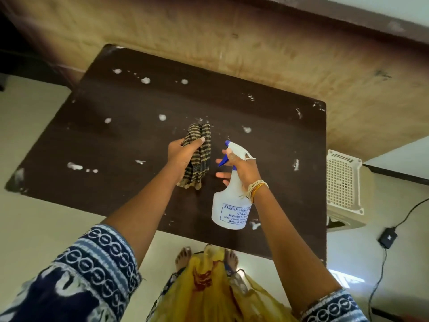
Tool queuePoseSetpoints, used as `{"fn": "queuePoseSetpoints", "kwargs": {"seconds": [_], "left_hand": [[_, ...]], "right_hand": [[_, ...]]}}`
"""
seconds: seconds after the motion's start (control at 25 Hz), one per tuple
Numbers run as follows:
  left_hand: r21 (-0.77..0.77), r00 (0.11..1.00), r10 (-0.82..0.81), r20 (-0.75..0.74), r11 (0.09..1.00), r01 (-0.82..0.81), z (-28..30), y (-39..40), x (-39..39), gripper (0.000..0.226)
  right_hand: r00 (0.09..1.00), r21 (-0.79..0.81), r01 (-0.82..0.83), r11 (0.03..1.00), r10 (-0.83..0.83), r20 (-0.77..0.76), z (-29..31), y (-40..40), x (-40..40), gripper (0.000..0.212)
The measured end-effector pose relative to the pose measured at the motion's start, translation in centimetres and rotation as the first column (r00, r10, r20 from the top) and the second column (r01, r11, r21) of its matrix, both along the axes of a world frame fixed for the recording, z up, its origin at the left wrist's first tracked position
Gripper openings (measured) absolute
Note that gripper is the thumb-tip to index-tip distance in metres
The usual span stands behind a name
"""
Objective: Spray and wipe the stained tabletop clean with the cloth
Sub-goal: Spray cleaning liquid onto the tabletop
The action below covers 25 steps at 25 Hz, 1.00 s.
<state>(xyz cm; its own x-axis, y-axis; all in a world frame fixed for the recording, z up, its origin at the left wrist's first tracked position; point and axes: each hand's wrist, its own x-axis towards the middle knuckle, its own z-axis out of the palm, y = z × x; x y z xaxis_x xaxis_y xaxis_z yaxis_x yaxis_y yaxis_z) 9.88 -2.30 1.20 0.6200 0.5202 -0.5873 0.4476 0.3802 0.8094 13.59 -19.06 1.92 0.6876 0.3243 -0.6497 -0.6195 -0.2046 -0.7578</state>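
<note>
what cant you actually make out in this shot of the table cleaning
Head view, the only one:
- Spray bottle label: its right side is hidden by the right hand and wrist, and the small print is too fine to read.
- Liquid level: the bottle is opaque white.
- Cloth: the left hand covers part of it.
- Tabletop: the arms hide parts of its near edge.

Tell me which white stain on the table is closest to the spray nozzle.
The round white blob just beyond the blue nozzle, to its right; every other stain lies farther off.

It looked like a home room: a low dark wooden table (144,126) stood on pale floor tiles (34,219) beside a cream plastic lattice stool (343,182).
</note>
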Motion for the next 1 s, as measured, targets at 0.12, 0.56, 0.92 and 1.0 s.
{"fn": "queuePoseSetpoints", "kwargs": {"seconds": [0.12, 0.56, 0.92, 1.0], "left_hand": [[-0.041, 0.998, 0.053, 0.024, 0.998, -0.052, -0.1, 3.1, -0.4, 0.016], [-0.186, 0.967, 0.204, 0.152, 0.967, -0.175, -0.8, 13.4, 0.8, 0.023], [-0.301, 0.958, 0.136, 0.254, 0.952, -0.055, -0.4, 24.6, -0.8, 0.027], [-0.308, 0.962, 0.107, 0.251, 0.951, -0.025, -0.3, 27.3, -1.4, 0.029]], "right_hand": [[0.999, 0.048, -0.028, 0.998, 0.029, -0.013, -0.1, 2.8, 0.2, 0.038], [0.966, 0.099, -0.257, 0.961, 0.253, 0.044, 1.4, 13.4, 3.9, 0.036], [0.949, 0.034, -0.308, 0.951, 0.305, 0.081, 1.8, 22.6, 0.3, 0.025], [0.955, 0.032, -0.292, 0.956, 0.29, 0.066, 1.9, 25.6, -0.9, 0.024]]}}
